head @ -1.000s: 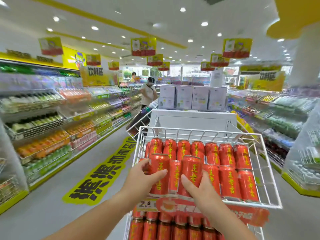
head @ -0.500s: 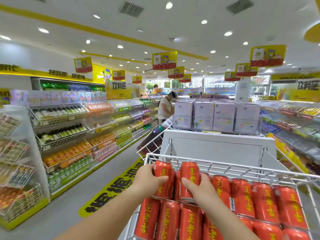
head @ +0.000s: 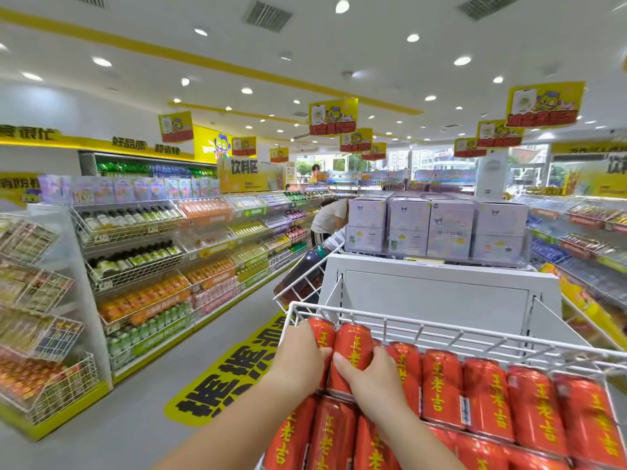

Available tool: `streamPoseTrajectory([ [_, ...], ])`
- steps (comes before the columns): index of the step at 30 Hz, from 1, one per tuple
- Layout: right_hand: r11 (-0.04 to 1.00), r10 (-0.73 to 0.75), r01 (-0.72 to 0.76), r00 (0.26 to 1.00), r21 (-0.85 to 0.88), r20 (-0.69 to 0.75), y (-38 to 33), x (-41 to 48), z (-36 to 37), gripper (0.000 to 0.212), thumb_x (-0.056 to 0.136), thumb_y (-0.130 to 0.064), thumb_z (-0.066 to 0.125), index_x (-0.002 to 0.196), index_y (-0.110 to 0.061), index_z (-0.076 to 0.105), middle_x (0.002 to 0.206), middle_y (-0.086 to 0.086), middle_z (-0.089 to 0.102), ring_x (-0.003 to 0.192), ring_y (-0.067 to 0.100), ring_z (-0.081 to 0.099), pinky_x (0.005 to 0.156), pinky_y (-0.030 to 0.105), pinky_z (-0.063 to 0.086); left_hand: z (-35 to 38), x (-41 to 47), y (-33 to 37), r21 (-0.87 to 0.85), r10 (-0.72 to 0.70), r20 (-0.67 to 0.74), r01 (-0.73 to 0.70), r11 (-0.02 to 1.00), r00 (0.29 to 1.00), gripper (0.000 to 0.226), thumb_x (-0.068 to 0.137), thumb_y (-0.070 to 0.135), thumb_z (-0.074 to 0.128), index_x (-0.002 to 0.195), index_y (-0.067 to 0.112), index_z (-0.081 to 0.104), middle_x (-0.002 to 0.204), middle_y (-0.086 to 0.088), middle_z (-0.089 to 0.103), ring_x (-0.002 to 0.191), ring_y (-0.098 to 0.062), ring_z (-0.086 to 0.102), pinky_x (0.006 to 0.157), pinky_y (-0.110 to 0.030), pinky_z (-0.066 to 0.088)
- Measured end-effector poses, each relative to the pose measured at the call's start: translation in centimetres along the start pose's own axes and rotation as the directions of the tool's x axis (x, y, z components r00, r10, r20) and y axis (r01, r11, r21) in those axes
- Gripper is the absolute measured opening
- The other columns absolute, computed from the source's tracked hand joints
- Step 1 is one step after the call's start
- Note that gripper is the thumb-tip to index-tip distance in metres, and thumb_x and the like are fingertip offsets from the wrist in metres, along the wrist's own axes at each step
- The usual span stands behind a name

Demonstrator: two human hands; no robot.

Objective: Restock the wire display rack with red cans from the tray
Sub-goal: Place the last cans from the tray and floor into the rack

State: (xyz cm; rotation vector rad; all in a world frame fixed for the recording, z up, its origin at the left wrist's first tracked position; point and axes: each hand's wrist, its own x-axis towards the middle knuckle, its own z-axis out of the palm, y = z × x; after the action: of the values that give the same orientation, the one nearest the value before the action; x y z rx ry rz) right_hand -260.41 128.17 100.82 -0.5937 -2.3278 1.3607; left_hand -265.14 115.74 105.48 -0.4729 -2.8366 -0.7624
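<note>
A white wire display rack [head: 407, 325] fills the lower right, its top basket holding rows of red cans with yellow characters [head: 485, 391]. At the basket's back left corner my left hand [head: 300, 361] wraps a red can [head: 319, 329], mostly hidden behind the fingers. Beside it my right hand [head: 373, 381] grips a second red can [head: 354, 347], lying tilted against the back wire. More red cans [head: 325, 439] lie in front below my wrists. No tray is in view.
A white gondola end panel [head: 437, 300] with stacked pale boxes [head: 448, 228] stands right behind the rack. Drink shelves [head: 152, 266] line the left aisle, where a person [head: 327, 220] bends over. A yellow floor sticker [head: 234, 371] lies left of the rack.
Both hands have carried their cans from the front row up to the basket's back left corner. My view has tilted upward, so the lower tier has dropped out of sight.
</note>
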Motion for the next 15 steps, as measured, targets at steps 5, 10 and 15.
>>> streamPoseTrajectory([
  [5, 0.993, -0.035, 0.036, 0.999, -0.113, 0.009, -0.2, -0.4, -0.5, 0.065, 0.075, -0.064, 0.072, 0.118, -0.017, 0.058, 0.117, 0.003, 0.055, 0.114, 0.025, 0.058, 0.097, 0.040, 0.049, 0.4, -0.1, -0.4, 0.086, 0.101, -0.048, -0.096, 0.992, 0.994, 0.054, 0.097, 0.034, 0.062, 0.136, 0.004, 0.041, 0.135, -0.017, 0.046, 0.103, -0.021, 0.050, 0.088, -0.030, 0.046],
  [10, 0.982, -0.136, 0.141, 0.989, -0.122, 0.048, -0.1, -0.4, -0.3, 0.093, 0.086, -0.049, 0.075, 0.157, -0.015, 0.026, 0.153, 0.006, 0.036, 0.142, 0.023, 0.039, 0.114, 0.034, 0.033, 1.0, -0.1, -1.5, 0.497, 0.219, -0.135, -0.125, 0.859, 0.966, 0.062, 0.101, 0.054, 0.044, 0.143, 0.010, 0.035, 0.127, -0.007, 0.055, 0.122, -0.025, 0.048, 0.087, -0.031, 0.051],
  [15, 0.972, -0.184, 0.194, 0.979, -0.131, 0.083, 0.4, -0.5, -0.2, 0.089, 0.092, -0.044, 0.067, 0.161, -0.020, 0.016, 0.162, 0.004, 0.026, 0.147, 0.021, 0.034, 0.117, 0.034, 0.031, 1.6, 0.6, -3.0, 0.583, 0.289, -0.190, -0.129, 0.802, 0.938, 0.065, 0.100, 0.058, 0.041, 0.142, 0.008, 0.038, 0.147, -0.016, 0.035, 0.125, -0.034, 0.039, 0.099, -0.042, 0.037],
])
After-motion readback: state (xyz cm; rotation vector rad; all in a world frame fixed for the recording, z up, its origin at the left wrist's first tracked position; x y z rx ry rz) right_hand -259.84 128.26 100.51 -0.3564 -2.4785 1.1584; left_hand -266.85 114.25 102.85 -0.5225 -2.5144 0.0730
